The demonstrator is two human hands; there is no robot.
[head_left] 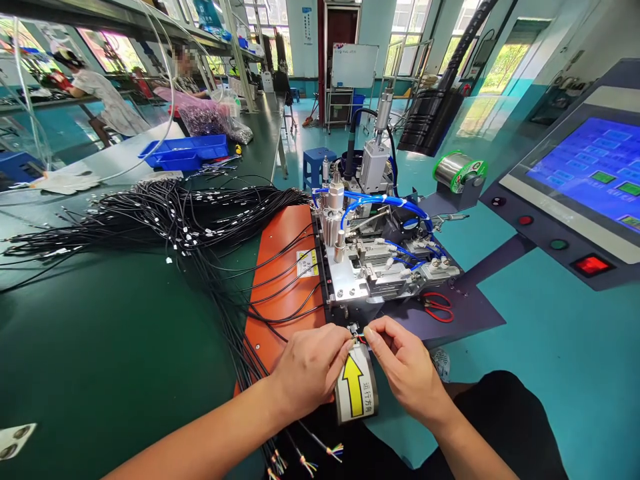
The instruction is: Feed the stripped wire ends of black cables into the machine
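Note:
My left hand (315, 363) is closed, its thumb and forefinger pinching a thin cable end at the front of the machine (350, 267). Facing it, my right hand (400, 363) pinches small coloured wires (361, 338) coming from that end. Both sets of fingertips nearly meet above a round drum (369, 380) with a yellow arrow label. Black cables (285, 293) lie across the orange plate (280, 250) to the left of the machine. Below my left forearm, several stripped cable ends (307, 461) fan out in coloured wires. The fingers hide most of what they hold.
A big heap of black cables (175, 213) covers the green bench. Behind it sits a blue tray (185, 152). Red-handled scissors (439, 308), a solder wire spool (459, 170) and a control screen (590, 170) are at right. Two people work at the far left.

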